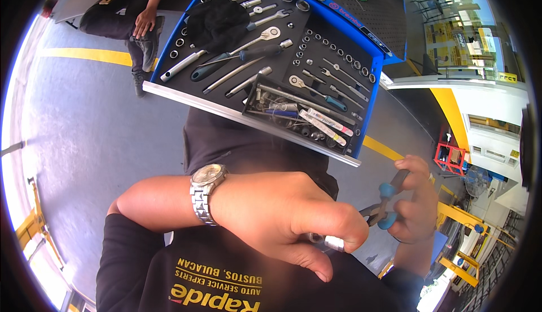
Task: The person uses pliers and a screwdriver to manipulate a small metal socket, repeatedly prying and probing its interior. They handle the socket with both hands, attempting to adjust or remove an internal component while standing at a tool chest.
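Note:
My left hand (276, 213), with a metal watch (207, 182) on its wrist, is closed in front of my chest. Between its thumb and forefinger shows a small shiny metal piece (334, 243); the fingers cover most of it, and its kind is unclear. My right hand (418, 207) grips pliers (387, 191) by their blue and dark grey handles. The handles stand apart. The jaws point toward my left fingers, which hide their tips, so I cannot tell whether they touch the metal piece.
Beyond my hands, a blue tool drawer (169, 96) holds sockets, ratchets (271, 33), screwdrivers and a black glove (214, 27). A small black tray (248, 106) of loose parts and markers sits at its front. Someone sits at upper left, one hand (145, 22) at the leg.

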Motion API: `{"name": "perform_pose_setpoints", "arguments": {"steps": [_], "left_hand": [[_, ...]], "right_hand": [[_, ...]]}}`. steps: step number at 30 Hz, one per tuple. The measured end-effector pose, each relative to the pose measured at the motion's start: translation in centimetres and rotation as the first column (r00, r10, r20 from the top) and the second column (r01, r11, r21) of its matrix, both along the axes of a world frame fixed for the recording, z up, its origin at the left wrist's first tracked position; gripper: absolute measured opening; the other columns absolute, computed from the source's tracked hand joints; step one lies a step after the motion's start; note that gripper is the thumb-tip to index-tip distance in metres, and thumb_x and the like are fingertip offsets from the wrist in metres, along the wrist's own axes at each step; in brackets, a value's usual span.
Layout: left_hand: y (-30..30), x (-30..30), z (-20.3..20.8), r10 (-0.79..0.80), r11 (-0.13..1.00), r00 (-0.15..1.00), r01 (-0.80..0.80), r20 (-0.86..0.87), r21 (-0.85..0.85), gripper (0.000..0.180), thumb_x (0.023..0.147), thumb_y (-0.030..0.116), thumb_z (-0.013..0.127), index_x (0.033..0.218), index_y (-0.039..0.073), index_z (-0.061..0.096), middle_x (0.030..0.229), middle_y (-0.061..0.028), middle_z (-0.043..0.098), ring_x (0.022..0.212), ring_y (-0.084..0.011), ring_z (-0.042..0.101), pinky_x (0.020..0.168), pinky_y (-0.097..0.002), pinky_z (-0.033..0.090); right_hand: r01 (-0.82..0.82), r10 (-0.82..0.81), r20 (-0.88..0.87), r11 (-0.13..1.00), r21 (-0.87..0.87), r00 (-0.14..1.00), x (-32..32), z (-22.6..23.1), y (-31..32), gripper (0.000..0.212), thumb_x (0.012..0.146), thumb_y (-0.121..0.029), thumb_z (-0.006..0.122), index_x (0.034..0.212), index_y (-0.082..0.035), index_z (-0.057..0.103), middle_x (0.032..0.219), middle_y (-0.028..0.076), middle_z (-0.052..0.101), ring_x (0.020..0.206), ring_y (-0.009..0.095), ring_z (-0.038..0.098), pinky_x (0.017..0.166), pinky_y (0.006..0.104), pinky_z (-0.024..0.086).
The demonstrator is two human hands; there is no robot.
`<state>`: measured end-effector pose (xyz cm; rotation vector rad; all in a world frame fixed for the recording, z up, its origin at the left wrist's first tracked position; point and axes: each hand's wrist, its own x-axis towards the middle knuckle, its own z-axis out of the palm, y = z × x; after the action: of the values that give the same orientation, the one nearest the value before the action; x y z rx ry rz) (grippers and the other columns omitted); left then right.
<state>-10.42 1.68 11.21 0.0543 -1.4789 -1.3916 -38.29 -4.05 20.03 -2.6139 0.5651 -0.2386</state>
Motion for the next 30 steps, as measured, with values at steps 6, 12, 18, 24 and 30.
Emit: {"name": "perform_pose_setpoints", "arguments": {"steps": [6,12,18,24,30], "left_hand": [[0.1,-0.1,-0.2,0.037,0.999,0.999,-0.038,0.004,0.007,0.033,0.077,0.026,0.080,0.095,0.009,0.058,0.066,-0.0015,0.056,0.051,-0.0226,0.054,0.043,-0.0324,0.039],[-0.3,0.5,-0.1,0.070,0.997,0.998,-0.070,-0.007,-0.034,0.035,0.076,0.026,0.081,0.094,0.009,0.056,0.063,-0.0007,0.055,0.050,-0.0218,0.054,0.042,-0.0319,0.039],[-0.7,2.4,-1.7,0.277,0.961,0.961,-0.277,0.020,0.012,0.040,0.072,0.003,0.082,0.095,0.010,0.050,0.061,0.0004,0.049,0.046,-0.0144,0.049,0.040,-0.0284,0.035],[-2.2,2.8,-3.0,0.388,0.919,0.915,-0.392,0.108,0.026,0.043,0.075,-0.014,0.067,0.102,0.009,0.044,0.071,0.0001,0.048,0.050,-0.0076,0.047,0.044,-0.0241,0.035],[-2.9,1.9,-2.4,0.424,0.904,0.891,-0.428,0.165,-0.013,0.043,0.073,-0.014,0.067,0.102,0.008,0.044,0.078,-0.0025,0.052,0.054,-0.0083,0.049,0.047,-0.0240,0.038]], "right_hand": [[0.012,-0.016,-0.050,0.997,-0.071,0.999,0.4,0.4,0.5,0.032,0.064,-0.029,0.074,0.060,-0.007,0.051,0.087,0.014,0.057,0.109,0.042,0.053,0.085,0.0596,0.039],[0.127,-0.127,0.001,0.990,-0.059,0.992,-0.8,-1.1,-0.5,0.027,0.069,-0.024,0.073,0.065,-0.006,0.053,0.087,0.014,0.056,0.111,0.041,0.053,0.087,0.0560,0.040],[0.429,-0.444,-0.085,0.890,-0.154,0.892,-2.0,-10.7,-4.3,0.018,0.076,-0.012,0.072,0.078,-0.001,0.058,0.089,0.012,0.057,0.100,0.037,0.056,0.084,0.0429,0.044],[0.579,-0.578,0.064,0.794,-0.187,0.813,-1.0,-19.8,-8.2,0.021,0.081,-0.020,0.071,0.081,-0.001,0.061,0.087,0.014,0.060,0.098,0.038,0.057,0.085,0.0449,0.044],[0.537,-0.494,0.302,0.841,-0.073,0.815,4.5,-15.7,-7.0,0.015,0.081,-0.012,0.070,0.090,-0.002,0.063,0.097,0.013,0.065,0.109,0.035,0.058,0.092,0.0432,0.045]]}}
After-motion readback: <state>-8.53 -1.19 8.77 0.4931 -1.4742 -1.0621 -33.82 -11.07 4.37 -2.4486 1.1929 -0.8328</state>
